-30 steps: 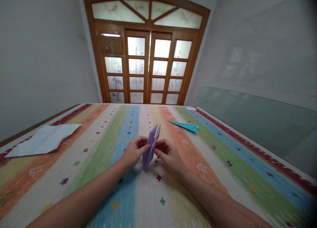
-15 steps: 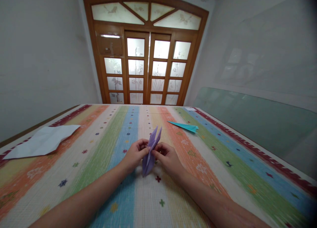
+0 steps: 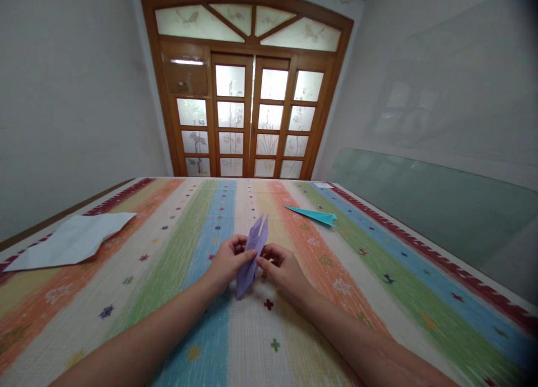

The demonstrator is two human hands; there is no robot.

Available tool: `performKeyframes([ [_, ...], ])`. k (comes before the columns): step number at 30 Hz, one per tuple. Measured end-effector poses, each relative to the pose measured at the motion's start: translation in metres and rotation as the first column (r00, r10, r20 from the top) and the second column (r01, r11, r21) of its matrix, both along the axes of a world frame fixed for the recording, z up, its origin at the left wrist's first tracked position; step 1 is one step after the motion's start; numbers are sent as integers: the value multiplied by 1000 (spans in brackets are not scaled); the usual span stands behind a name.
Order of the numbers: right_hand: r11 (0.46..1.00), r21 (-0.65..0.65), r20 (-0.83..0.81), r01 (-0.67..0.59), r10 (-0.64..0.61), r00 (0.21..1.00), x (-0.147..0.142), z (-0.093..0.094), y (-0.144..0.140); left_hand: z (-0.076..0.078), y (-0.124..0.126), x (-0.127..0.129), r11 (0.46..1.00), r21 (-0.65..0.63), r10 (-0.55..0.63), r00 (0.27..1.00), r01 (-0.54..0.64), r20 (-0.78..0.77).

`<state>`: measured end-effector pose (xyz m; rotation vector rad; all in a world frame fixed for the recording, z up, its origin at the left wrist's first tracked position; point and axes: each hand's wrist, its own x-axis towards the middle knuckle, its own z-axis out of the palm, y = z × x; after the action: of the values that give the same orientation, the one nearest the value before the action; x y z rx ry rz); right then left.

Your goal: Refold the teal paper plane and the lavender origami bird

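A folded piece of purple origami paper (image 3: 247, 272) stands tilted between my hands, just above the striped tablecloth. Two narrow points stick up at its far end, with a slit between them, and its near end tapers to one point. On its left side my left hand (image 3: 230, 259) pinches it, the thumb lying across the front face. From the right my right hand (image 3: 281, 265) grips its edge, thumb and forefinger closed at the middle of the paper. The other right fingers are curled and partly hidden.
A turquoise folded paper plane (image 3: 314, 214) lies beyond my right hand. At the left is a creased white sheet of paper (image 3: 71, 238). The striped tablecloth (image 3: 168, 308) covers the table, and a wooden glazed door (image 3: 252, 112) stands behind it.
The purple paper has turned so that its broad face shows more, and its two upper points have shifted slightly left and closer together. Both hands stay nearly in place.
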<state>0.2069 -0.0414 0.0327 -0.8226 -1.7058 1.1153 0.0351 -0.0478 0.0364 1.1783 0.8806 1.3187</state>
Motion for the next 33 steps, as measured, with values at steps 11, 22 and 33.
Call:
performKeyframes([
  [11, 966, -256, -253, -45, -21, 967, -4, -5, 7, -5, 1, -3, 989, -146, -10, 995, -4, -95],
  [22, 976, -219, -207, -3, -43, 977, -3, -7, 11, -5, 3, -4, 996, -80, 40, 999, -41, -19],
  [33, 941, -333, -230, -61, -18, 973, 5, -4, 10, -6, 6, -13, 994, -102, -40, 999, 38, -23],
])
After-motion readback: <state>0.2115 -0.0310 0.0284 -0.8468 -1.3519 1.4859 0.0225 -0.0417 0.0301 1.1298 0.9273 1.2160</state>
